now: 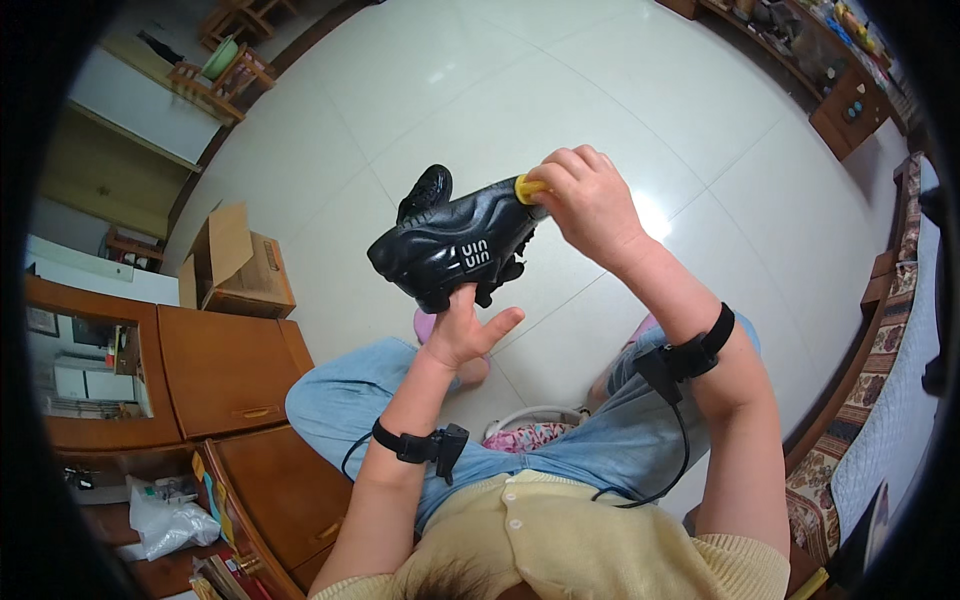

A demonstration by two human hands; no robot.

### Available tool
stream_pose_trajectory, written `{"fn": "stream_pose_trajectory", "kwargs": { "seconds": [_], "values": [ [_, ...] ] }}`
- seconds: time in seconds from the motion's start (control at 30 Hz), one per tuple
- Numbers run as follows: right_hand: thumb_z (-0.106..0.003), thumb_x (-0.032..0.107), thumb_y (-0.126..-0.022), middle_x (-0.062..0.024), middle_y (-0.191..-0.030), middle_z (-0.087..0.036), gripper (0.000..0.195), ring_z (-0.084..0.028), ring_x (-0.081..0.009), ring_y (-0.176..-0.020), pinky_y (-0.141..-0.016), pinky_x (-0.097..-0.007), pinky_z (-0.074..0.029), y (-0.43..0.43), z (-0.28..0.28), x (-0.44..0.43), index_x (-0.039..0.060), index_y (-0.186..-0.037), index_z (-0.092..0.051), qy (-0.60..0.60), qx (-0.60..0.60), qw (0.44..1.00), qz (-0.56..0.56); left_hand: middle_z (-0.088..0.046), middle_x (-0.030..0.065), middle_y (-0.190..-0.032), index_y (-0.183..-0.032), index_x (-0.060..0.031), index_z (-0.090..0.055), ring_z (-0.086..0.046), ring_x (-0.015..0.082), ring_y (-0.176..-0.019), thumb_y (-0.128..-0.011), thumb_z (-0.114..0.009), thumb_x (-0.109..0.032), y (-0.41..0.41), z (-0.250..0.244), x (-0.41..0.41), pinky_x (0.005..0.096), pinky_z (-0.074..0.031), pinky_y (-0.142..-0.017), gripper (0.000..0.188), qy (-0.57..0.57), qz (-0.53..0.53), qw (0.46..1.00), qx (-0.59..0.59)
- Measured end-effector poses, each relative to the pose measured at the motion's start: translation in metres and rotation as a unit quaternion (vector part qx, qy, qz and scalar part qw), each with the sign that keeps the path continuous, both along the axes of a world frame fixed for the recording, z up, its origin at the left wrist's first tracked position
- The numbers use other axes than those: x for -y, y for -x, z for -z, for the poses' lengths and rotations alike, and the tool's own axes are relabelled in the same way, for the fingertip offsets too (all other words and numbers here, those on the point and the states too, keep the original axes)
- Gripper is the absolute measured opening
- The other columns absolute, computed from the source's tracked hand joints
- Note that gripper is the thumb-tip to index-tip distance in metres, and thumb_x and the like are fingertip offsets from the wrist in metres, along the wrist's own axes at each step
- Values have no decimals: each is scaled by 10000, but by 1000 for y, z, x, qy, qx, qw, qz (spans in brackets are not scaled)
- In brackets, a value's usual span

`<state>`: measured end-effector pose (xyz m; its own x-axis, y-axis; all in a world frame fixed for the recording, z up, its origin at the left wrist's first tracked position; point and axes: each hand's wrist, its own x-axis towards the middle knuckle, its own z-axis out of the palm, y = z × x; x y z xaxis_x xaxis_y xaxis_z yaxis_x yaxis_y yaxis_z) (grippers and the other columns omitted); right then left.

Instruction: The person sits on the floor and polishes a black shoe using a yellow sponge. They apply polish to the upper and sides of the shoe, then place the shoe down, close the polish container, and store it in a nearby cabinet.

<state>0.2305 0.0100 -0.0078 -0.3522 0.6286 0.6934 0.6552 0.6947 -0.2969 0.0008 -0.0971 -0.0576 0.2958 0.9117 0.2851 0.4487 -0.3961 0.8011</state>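
Observation:
A black football boot [442, 251] with a studded sole and white lettering on its side is held tilted above the floor. My left hand [469, 330] supports it from below, the thumb apart and the fingers largely hidden by the boot. In my right hand [589, 202] is a small yellow applicator or sponge [527, 189], pressed against the boot's upper right end. The fingers cover part of this yellow thing. Partly hidden beyond the held boot is another black shoe [427, 187], apparently on the floor.
Pale floor tiles [465, 97] lie ahead. An open cardboard box [247, 274] stands left, beside wooden cabinets [225, 367]. To the right runs a wooden-framed seat or bed with a patterned cover [862, 420]. A pink floral seat [529, 436] shows between my legs.

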Motion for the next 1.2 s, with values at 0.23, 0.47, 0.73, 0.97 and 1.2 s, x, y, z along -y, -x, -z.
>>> {"fn": "stream_pose_trajectory", "kwargs": {
  "seconds": [0.23, 0.47, 0.73, 0.97, 1.2],
  "values": [
    [-781, 45, -797, -51, -1013, -669, 244, -634, -277, -957, -840, -393, -527, 33, -14, 21, 102, -1016, -688, 5, -66, 989, -135, -614, 122, -1193, -1357, 16, -561, -601, 247, -1021, -852, -838, -426, -11, -8, 6, 364, -527, -875, 726, 84, 13, 994, -69],
    [-784, 129, -779, 16, -999, -667, 229, -622, -214, -948, -834, -364, -498, 26, -29, 16, 156, -991, -701, -49, 32, 994, -90, -627, 73, -1047, -1253, -11, -606, -566, 168, -833, -798, -879, -292, -25, 0, 0, 307, -496, -706, 600, -19, 14, 999, -47],
    [-703, 111, -789, -13, -1023, -660, 166, -618, -227, -993, -888, -361, -502, 53, -34, 26, 122, -954, -703, -50, 3, 986, -159, -637, 127, -1026, -1177, 6, -641, -615, 249, -903, -822, -853, -452, -26, 2, 2, 378, -525, -787, 617, 71, 5, 993, -91],
    [-755, 111, -776, 17, -954, -649, 193, -621, -202, -973, -833, -353, -495, 23, -36, 5, 140, -963, -715, -63, 117, 989, -72, -680, 114, -1029, -1236, 10, -626, -626, 226, -837, -833, -852, -319, -23, 0, -4, 340, -528, -740, 567, -92, 31, 994, 40],
    [-789, 97, -751, -2, -905, -624, 193, -620, -208, -887, -796, -351, -503, 62, -39, 17, 139, -924, -716, -89, 27, 989, -112, -656, 102, -1101, -1327, 8, -571, -607, 201, -913, -807, -856, -245, -16, 4, 7, 322, -512, -786, 645, 40, 8, 998, -46]
  ]
}}
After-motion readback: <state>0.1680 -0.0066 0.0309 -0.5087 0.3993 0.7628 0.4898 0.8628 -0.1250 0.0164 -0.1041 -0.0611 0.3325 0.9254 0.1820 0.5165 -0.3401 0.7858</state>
